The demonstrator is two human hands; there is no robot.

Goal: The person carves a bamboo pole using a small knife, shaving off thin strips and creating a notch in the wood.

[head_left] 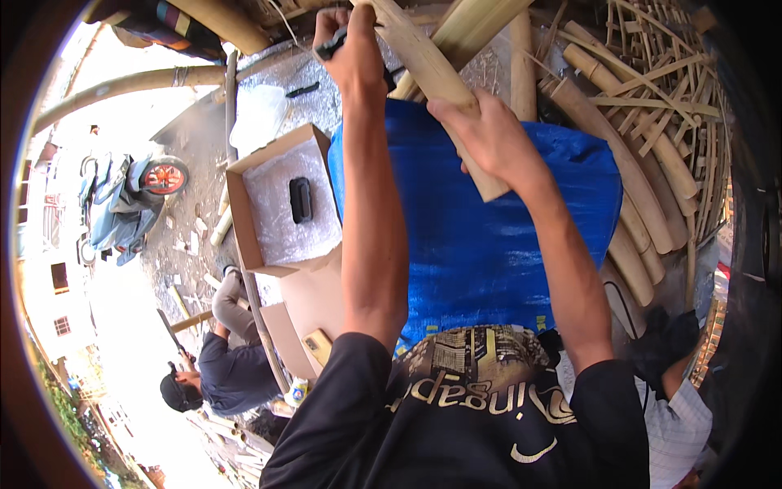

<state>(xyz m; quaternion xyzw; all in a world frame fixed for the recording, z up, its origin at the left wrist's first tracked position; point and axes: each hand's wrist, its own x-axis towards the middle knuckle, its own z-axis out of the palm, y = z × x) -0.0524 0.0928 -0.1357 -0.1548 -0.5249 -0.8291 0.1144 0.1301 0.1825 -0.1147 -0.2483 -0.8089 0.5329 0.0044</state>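
A pale length of split bamboo (pixel 423 65) slants from the top of the view down over a blue tarp-like cover (pixel 472 261). My right hand (pixel 487 137) is wrapped round its lower part, leaving the cut end free beyond the fingers. Higher up, my left hand (pixel 354 57) is closed beside the bamboo's upper end. Something black (pixel 332 44) shows in its curled fingers, perhaps the handle of a tool; its kind cannot be made out. The bamboo's far tip is partly hidden at that hand.
An open cardboard box (pixel 244 212) with a black case (pixel 300 200) in it stands left, near a phone (pixel 318 345). Bamboo pieces (pixel 619 163) pile up at right. One person (pixel 236 375) sits lower left; another's pale sleeve (pixel 676 424) shows lower right. A motorbike (pixel 130 200) stands outside.
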